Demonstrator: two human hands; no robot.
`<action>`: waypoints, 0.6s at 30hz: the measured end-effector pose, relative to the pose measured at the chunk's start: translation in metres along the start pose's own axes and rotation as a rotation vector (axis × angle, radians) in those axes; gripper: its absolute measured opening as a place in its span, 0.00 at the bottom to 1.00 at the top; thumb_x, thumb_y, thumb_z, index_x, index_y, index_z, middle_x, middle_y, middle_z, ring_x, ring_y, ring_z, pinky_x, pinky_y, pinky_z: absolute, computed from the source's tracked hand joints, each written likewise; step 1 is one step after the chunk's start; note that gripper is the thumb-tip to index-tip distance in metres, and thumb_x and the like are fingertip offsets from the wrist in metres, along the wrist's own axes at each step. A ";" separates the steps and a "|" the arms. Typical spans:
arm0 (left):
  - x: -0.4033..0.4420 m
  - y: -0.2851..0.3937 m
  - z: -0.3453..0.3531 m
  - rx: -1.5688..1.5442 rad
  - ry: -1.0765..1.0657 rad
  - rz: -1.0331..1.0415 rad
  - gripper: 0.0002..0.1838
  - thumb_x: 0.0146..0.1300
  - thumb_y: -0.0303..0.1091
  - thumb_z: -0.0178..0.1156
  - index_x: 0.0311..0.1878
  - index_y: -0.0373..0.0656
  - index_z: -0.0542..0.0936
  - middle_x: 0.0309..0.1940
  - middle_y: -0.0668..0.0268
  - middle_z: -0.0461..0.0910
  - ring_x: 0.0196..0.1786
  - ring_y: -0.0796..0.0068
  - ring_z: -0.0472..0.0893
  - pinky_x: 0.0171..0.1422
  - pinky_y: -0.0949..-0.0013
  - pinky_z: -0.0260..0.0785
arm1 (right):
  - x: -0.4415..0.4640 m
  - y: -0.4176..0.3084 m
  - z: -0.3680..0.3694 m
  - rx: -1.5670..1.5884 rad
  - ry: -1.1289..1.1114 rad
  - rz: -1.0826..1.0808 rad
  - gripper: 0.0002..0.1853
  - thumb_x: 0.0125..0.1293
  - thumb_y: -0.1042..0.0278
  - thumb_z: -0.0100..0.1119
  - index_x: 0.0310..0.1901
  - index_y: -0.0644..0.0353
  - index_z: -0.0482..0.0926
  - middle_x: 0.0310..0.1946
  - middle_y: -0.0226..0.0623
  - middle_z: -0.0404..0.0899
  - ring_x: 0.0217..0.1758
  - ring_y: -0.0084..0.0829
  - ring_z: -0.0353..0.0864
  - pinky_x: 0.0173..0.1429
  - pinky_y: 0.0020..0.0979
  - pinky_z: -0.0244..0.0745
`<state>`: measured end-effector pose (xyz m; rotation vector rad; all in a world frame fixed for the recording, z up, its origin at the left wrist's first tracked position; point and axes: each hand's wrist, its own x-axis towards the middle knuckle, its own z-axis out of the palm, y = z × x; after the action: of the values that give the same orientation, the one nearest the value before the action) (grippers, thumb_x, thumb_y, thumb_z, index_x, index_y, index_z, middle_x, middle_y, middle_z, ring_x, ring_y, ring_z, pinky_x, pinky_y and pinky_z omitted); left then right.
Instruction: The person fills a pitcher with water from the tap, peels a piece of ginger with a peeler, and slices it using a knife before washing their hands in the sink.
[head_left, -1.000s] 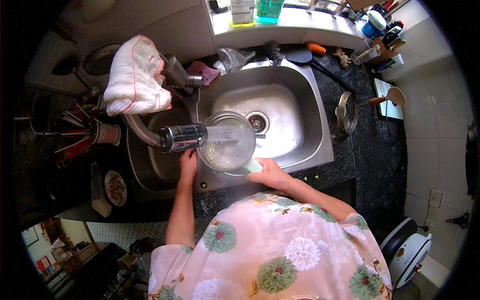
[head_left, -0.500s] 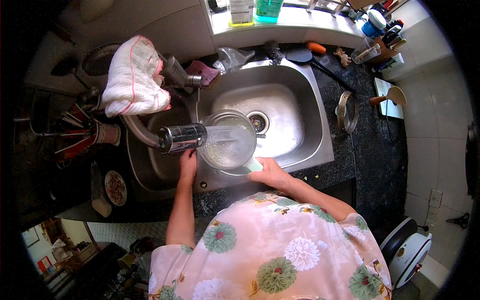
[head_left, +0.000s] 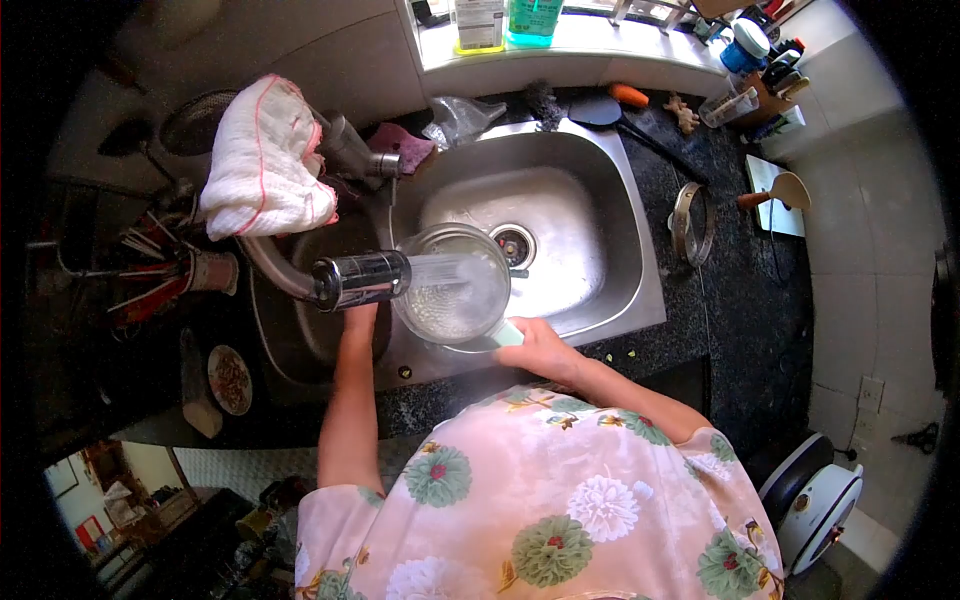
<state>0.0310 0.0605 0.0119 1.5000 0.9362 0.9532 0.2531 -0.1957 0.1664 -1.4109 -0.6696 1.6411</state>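
Observation:
Water runs from the faucet head (head_left: 362, 280) into a round pot (head_left: 455, 290), which is partly filled and lies over the near left part of the steel sink basin (head_left: 590, 240). My right hand (head_left: 540, 350) is closed around the pot's pale green handle (head_left: 509, 334). Below the faucet head, over the left basin (head_left: 305, 345), is my left hand (head_left: 361, 316); its fingers are hidden behind the faucet. A white cloth with red lines (head_left: 262, 160) hangs over the faucet's neck.
A pink cloth (head_left: 400, 148) and plastic bag (head_left: 462, 120) lie behind the sink. On the right counter are a black spatula (head_left: 650, 137), a metal ring (head_left: 692, 225), a carrot (head_left: 629, 95) and ginger (head_left: 683, 114). A plate (head_left: 230, 380) stands at left.
My left hand has moved left and slightly up, from beside the pot to under the faucet head. My right hand keeps the handle, and the water in the pot looks more bubbly.

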 end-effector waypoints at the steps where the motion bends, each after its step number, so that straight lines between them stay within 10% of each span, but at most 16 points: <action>1: 0.010 -0.004 0.001 -0.117 -0.006 0.016 0.13 0.63 0.31 0.56 0.50 0.41 0.76 0.43 0.63 0.78 0.44 0.73 0.75 0.53 0.69 0.68 | 0.000 -0.001 0.000 0.004 0.002 -0.003 0.15 0.50 0.68 0.59 0.40 0.66 0.77 0.32 0.29 0.76 0.35 0.20 0.71 0.41 0.25 0.68; 10: 0.055 0.079 0.055 -0.060 0.029 -0.337 0.12 0.65 0.32 0.54 0.50 0.41 0.76 0.38 0.70 0.79 0.32 0.84 0.74 0.32 0.80 0.66 | 0.001 0.003 -0.002 -0.021 0.022 -0.014 0.16 0.50 0.67 0.60 0.39 0.67 0.77 0.31 0.30 0.77 0.35 0.21 0.72 0.41 0.26 0.69; 18: 0.074 0.080 0.058 -0.110 -0.110 -0.485 0.13 0.67 0.37 0.53 0.49 0.41 0.74 0.42 0.65 0.80 0.37 0.77 0.80 0.35 0.75 0.72 | 0.001 0.002 -0.001 0.012 0.017 0.005 0.16 0.50 0.68 0.60 0.41 0.67 0.77 0.32 0.31 0.77 0.36 0.22 0.72 0.42 0.26 0.69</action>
<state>0.1179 0.0991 0.0912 1.1448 1.0829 0.5536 0.2536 -0.1960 0.1644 -1.4178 -0.6463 1.6324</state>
